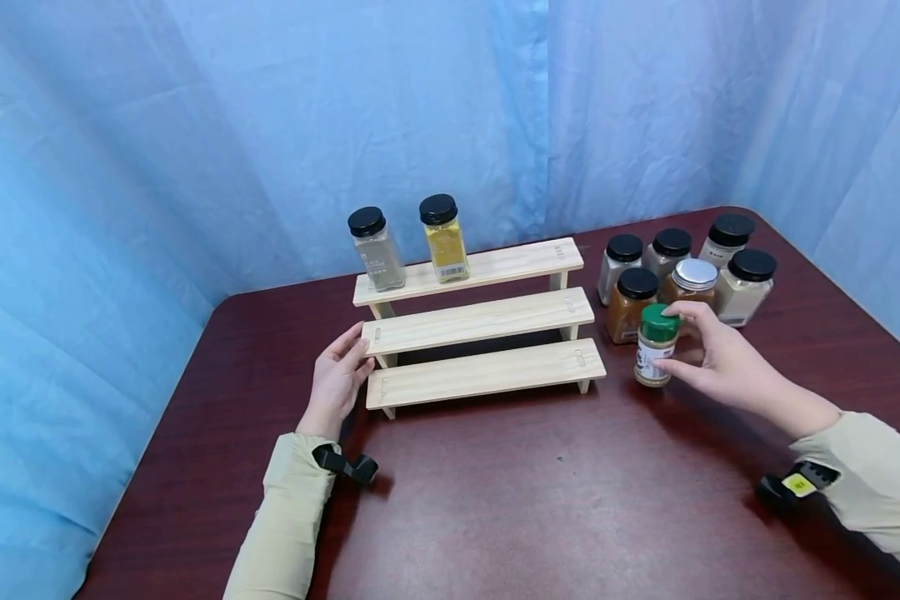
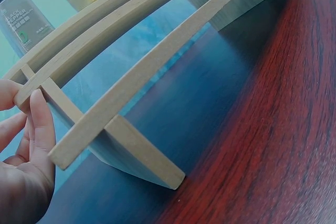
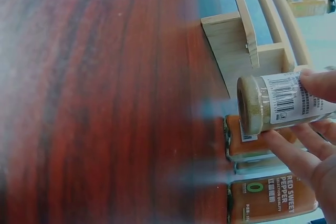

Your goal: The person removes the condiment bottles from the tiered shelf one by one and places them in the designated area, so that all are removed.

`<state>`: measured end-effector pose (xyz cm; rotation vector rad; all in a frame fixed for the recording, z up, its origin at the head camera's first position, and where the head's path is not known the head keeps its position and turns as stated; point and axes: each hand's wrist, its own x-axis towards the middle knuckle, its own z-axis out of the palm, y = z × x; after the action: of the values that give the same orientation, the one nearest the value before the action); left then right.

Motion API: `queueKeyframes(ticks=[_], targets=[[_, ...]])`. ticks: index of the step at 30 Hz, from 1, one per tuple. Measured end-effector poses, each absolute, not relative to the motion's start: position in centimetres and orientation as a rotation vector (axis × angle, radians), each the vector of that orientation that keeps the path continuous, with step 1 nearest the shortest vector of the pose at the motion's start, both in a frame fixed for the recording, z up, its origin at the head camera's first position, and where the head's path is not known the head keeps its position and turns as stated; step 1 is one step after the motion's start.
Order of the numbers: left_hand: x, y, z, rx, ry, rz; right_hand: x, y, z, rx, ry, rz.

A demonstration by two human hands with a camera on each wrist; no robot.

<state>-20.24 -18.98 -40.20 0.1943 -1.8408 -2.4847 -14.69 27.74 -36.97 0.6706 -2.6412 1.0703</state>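
A three-tier wooden spice rack [image 1: 487, 371] stands on the table. My left hand [image 1: 335, 377] pinches the left end of its middle shelf; in the left wrist view the thumb and fingers [image 2: 42, 124] meet around that board end. My right hand [image 1: 708, 354] grips a small spice jar [image 1: 654, 350] with a green cap and white label, right of the rack. In the right wrist view, a barcode shows on this jar [image 3: 289, 98], thumb on one side and fingers on the other. On the top shelf stand a grey pepper jar [image 1: 381, 254] and a yellow spice jar [image 1: 446, 242], both black-capped.
Several more jars crowd behind the right hand, among them an orange-brown one [image 1: 630, 308], a silver-lidded one [image 1: 692, 287] and a pale one [image 1: 742, 292]. One reads red sweet pepper [image 3: 273, 198]. Blue curtains [image 1: 450, 108] hang behind the dark red table [image 1: 495, 500].
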Motion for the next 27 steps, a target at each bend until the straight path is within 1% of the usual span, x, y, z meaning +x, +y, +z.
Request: queueKeyframes(ticks=[1, 4, 27], targets=[[-19.73, -18.45, -39.19, 0.265, -1.888, -2.449, -14.72, 27.71, -37.02, 0.675, -2.644, 1.063], [-19.67, -18.35, -38.77, 0.311, -1.868, -2.479, -14.77, 27.65, -37.13, 0.684, -2.655, 1.042], [-19.7, -18.25, -38.81, 0.308, -1.861, -2.475, -14.98, 27.56, -37.96, 0.666, -2.689, 0.974]])
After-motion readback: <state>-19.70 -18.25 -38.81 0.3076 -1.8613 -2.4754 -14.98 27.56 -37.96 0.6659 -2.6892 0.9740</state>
